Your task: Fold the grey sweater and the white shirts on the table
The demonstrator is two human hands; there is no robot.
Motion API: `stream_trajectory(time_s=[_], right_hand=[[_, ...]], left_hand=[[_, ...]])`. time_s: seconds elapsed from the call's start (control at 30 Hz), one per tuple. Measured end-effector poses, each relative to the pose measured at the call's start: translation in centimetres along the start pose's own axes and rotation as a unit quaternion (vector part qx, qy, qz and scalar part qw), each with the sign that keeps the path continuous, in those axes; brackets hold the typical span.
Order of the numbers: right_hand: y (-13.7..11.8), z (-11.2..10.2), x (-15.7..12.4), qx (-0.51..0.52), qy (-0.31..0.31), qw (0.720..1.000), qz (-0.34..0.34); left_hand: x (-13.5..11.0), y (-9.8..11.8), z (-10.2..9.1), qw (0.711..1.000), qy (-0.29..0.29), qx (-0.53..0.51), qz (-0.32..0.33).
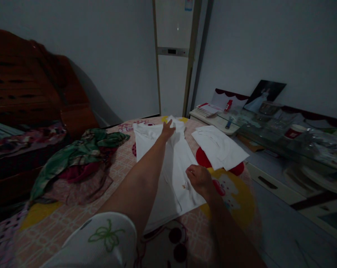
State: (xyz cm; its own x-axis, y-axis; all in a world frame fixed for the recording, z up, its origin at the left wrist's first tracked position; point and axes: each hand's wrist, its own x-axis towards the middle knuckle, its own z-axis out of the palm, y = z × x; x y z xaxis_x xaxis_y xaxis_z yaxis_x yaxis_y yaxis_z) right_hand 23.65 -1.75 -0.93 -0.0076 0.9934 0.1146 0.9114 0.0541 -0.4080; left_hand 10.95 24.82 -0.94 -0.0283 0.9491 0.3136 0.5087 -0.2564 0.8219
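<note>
A white garment (159, 186), seemingly a shirt, lies spread on the round table, with a lengthwise fold down its middle and a small print low on its right part. My left hand (167, 131) reaches to the far end of the garment and rests on the cloth there, fingers apart. Over the garment's right edge is my right hand (199, 179), its fingers curled in; no cloth visibly rises into them. A second white piece of clothing (218, 147), folded, lies to the right of the first.
A patterned pink tablecloth (123, 163) covers the table. Crumpled green and pink clothes (76, 160) lie at its left, near a wooden bench (40, 82). On the right stands a glass-topped cabinet (269, 126) with a paper cup (295, 131) and a photo. A tall air conditioner (172, 82) stands behind.
</note>
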Motion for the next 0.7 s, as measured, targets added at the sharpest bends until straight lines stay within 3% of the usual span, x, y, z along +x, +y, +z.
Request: stream_trajectory(time_s=[0.1, 0.17, 0.33, 0.47, 0.7], right_hand=[[1.0, -0.4, 0.3, 0.002, 0.008, 1.0, 0.009], [1.8, -0.8, 0.4, 0.017, 0.019, 0.999, 0.022], [3.3, -1.2, 0.6, 0.037, 0.074, 0.993, 0.081], [3.2, -1.0, 0.8, 0.05, 0.067, 0.992, 0.094], [2.7, 0.8, 0.8, -0.058, 0.057, 0.995, 0.053]], left_hand=[[0.2, -1.2, -2.5, 0.995, 0.093, 0.017, -0.024], [-0.8, -2.2, -3.8, 0.993, 0.108, 0.019, -0.031], [-5.3, -4.3, -5.1, 0.995, -0.03, -0.017, -0.089], [-6.8, -4.1, -4.4, 0.991, -0.051, -0.055, -0.11], [-5.3, -2.0, -0.7, 0.988, -0.058, -0.077, -0.119]])
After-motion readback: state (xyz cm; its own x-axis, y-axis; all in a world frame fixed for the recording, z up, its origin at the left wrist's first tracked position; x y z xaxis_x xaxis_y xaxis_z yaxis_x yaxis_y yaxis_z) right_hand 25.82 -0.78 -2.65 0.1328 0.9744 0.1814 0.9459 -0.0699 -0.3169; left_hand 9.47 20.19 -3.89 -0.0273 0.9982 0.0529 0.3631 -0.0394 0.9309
